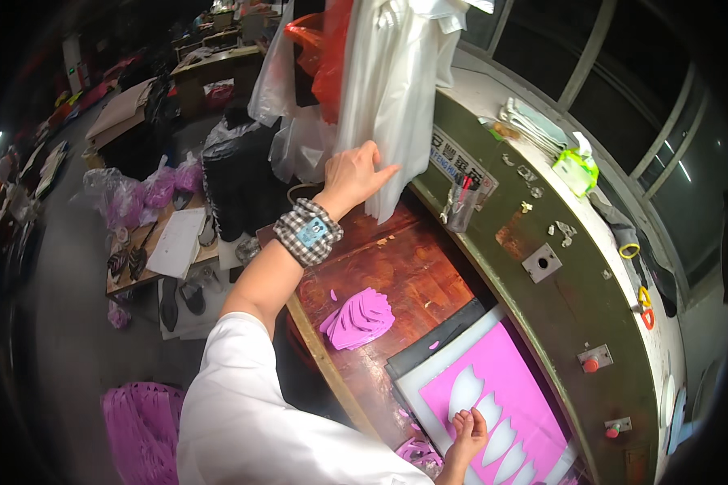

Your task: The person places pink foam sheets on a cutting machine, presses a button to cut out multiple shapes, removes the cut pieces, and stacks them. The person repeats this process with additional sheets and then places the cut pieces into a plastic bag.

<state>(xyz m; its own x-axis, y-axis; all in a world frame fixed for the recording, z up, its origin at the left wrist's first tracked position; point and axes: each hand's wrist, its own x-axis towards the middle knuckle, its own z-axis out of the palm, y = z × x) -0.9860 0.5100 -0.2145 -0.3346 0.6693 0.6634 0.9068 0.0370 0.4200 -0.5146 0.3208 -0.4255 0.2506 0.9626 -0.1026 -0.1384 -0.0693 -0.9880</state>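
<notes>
My left hand (352, 176), with a checked scrunchie (307, 233) round its wrist, is raised to a hanging bundle of clear plastic bags (392, 105). Its fingers are curled at the bundle's edge and seem to grip the plastic; the fingertips are partly hidden. Low in the view, my right hand (467, 440) has thumb and fingertips pinched together over a pink sheet (493, 364) with leaf-shaped cutouts. Anything between those fingertips is too small to make out. The sheet lies on a white board (412, 396). Left of it, a stack of cut pink pieces (359, 318) rests on the reddish wooden table (416, 259).
A green machine beam (534, 259) with red buttons borders the table on the right. A pen holder (461, 208) hangs on its side. Red bags (329, 81) hang beside the clear ones. Pink scrap (141, 428) is heaped lower left; shoes (192, 296) lie near a side table.
</notes>
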